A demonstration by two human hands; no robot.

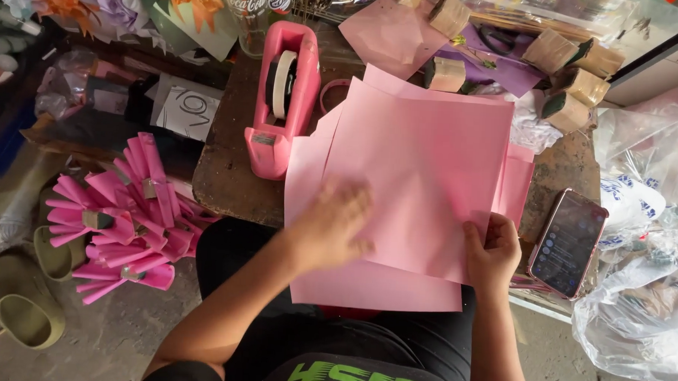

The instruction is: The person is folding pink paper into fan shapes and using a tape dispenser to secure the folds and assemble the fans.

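A stack of pink paper sheets lies on a small worn wooden table, hanging over its near edge above my lap. My left hand rests flat on the lower left part of the top sheet, fingers spread and blurred. My right hand pinches the lower right corner of the top sheet between thumb and fingers.
A pink tape dispenser stands left of the sheets. A phone lies at the table's right edge. Several tape rolls sit at the back. Folded pink paper pieces and sandals lie on the floor left; plastic bags right.
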